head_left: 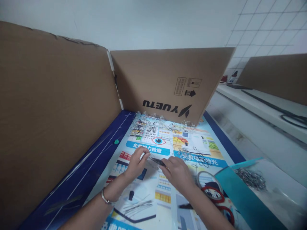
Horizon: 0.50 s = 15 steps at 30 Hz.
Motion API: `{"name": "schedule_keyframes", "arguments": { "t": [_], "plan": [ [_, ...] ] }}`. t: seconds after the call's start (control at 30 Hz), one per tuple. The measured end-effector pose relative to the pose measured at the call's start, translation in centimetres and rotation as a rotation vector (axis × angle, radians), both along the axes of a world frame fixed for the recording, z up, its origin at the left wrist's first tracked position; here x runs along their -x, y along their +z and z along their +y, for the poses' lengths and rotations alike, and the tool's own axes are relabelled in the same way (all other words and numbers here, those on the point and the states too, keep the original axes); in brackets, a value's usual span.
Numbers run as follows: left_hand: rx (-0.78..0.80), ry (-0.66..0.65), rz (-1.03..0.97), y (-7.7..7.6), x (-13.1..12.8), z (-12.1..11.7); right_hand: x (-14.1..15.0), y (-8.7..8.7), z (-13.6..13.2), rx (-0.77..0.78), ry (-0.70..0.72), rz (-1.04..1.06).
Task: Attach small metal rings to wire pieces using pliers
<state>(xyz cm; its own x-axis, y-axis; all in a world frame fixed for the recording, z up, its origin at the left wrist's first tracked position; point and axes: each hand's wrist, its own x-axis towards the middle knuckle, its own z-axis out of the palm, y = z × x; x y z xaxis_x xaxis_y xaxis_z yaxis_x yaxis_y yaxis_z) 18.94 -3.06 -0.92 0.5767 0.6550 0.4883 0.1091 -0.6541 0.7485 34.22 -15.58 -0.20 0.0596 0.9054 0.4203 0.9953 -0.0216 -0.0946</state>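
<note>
My left hand (pixel 139 161) is closed in a pinch on a small piece of thin wire (pixel 150 156) over the printed sheet; its exact shape is too small to make out. My right hand (pixel 178 174) grips dark needle-nose pliers (pixel 157 161), whose tips meet the wire beside my left fingertips. Straight cut wires (pixel 139 206) lie on the sheet between my forearms. Right of my hands is a loose group of bent wire pieces (pixel 202 159). Red-handled scissors (pixel 213 194) lie partly behind my right forearm, near a round clear ring (pixel 207 179).
Cardboard panels stand at the left (pixel 52 95) and back (pixel 163 76). Many bent wire pieces (pixel 144 123) are scattered along the back panel. A teal-edged container (pixel 247 195) at right holds a heap of metal pieces (pixel 251 179). A green disc (pixel 116 141) sits on the blue border.
</note>
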Motion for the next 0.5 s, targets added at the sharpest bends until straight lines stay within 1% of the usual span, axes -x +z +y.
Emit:
{"name": "schedule_keyframes", "arguments": {
  "t": [0.23,0.33,0.5],
  "plan": [
    [-0.092,-0.038,-0.019,-0.17,-0.04,-0.1,0.66,0.6,-0.2,0.014,-0.054,-0.038],
    [-0.087,-0.02,-0.02,-0.08,-0.05,-0.19,0.58,0.73,-0.26,0.005,-0.074,-0.037],
    [-0.079,-0.023,-0.025,0.08,-0.04,-0.33,0.45,1.02,-0.35,0.0,-0.047,-0.02]
  ]
}}
